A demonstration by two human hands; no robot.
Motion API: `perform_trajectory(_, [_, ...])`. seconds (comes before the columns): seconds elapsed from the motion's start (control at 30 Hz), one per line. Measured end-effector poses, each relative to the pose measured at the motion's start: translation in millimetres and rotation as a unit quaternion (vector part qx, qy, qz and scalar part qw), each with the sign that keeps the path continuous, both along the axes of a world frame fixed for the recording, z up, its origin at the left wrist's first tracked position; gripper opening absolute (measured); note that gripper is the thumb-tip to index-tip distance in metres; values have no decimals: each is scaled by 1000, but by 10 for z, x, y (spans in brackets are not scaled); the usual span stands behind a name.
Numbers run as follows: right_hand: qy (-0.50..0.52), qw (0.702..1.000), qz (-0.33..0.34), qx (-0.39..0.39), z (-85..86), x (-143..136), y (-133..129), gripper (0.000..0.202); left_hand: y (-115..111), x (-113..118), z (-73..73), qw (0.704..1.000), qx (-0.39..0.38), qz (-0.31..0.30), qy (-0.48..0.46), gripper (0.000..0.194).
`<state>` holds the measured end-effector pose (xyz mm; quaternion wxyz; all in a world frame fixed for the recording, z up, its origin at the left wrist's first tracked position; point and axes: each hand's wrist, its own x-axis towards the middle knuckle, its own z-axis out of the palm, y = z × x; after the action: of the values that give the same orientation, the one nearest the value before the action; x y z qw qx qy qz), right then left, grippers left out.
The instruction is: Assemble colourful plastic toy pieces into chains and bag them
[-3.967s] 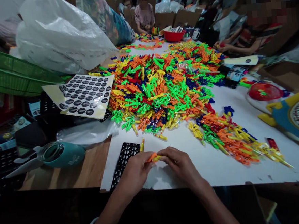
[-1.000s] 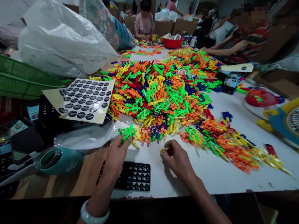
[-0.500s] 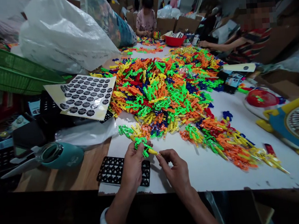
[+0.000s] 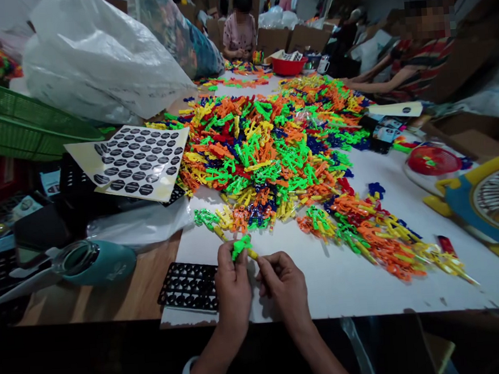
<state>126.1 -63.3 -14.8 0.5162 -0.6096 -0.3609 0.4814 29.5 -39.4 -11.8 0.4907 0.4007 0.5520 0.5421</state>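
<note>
Between my two hands is a small green plastic toy figure (image 4: pixel 241 245) with a yellow tip pointing right. My left hand (image 4: pixel 233 285) is closed around its green part. The thumb and finger of my right hand (image 4: pixel 285 281) pinch the yellow end. A black grid tray (image 4: pixel 187 287) lies flat on the table just left of my left hand, which hides part of it. Beyond my hands is a big heap of plastic toy pieces (image 4: pixel 251 152) in green, orange, yellow, red and blue, with a smaller strip of wrapped ones (image 4: pixel 376 238) trailing to the right.
Sheets of black octagonal stickers (image 4: pixel 136 160) lie at left, near a teal bottle (image 4: pixel 105 262) and a green basket (image 4: pixel 23 123). A blue-yellow fan (image 4: pixel 472 194) stands at right. A co-worker in a striped shirt (image 4: pixel 416 67) sits far right, another person (image 4: pixel 239 34) at the back.
My hands have drawn closer together and the left has turned upright around the green figure. More of the figure is now covered by my fingers. The view has shifted slightly.
</note>
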Motion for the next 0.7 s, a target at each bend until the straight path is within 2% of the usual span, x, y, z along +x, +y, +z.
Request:
perform_trajectory(0.07, [34, 999, 8, -9, -8, -27, 11, 34, -5, -7, 12, 1000, 0, 3, -16, 22])
perform_trajectory(0.13, [78, 996, 35, -17, -39, -19, 31, 35, 20, -13, 54, 993, -22, -9, -113, 22])
perform_trajectory(0.2, [116, 990, 77, -24, -74, 69, 53, 35, 58, -22, 118, 975, -55, -44, -209, 27])
perform_trajectory(0.27, [109, 988, 108, -23, -86, 280, 68, 34, 102, -39, 184, 967, -79, -96, -222, 33])
perform_trajectory(0.33, [19, 996, 92, -5, -65, 615, 81, 33, 168, -59, 228, 978, -67, -138, -144, 35])
perform_trajectory(0.37, [-64, 996, 58, 16, -46, 808, 95, 32, 215, -65, 237, 984, -44, -152, -76, 35])
perform_trajectory(0.4, [-165, 985, 8, 43, -24, 997, 120, 32, 273, -62, 235, 987, -8, -163, 7, 35])
perform_trajectory(0.43, [-275, 957, -51, 75, -4, 1167, 162, 32, 342, -46, 222, 978, 38, -176, 101, 35])
perform_trajectory(0.47, [-374, 916, -99, 109, 11, 1300, 223, 31, 417, -15, 200, 957, 86, -191, 199, 36])
perform_trajectory(0.53, [-510, 834, -134, 165, 20, 1421, 407, 29, 571, 89, 134, 881, 165, -225, 382, 41])
perform_trajectory(0.57, [-549, 809, -116, 175, 14, 1407, 524, 30, 640, 152, 95, 836, 185, -242, 456, 45])
perform_trajectory(0.63, [-601, 783, -39, 155, -13, 1271, 774, 31, 744, 257, 12, 764, 183, -265, 559, 52])
perform_trajectory(0.7, [-642, 760, 47, 94, -44, 1089, 986, 38, 801, 283, -60, 728, 155, -266, 613, 56])
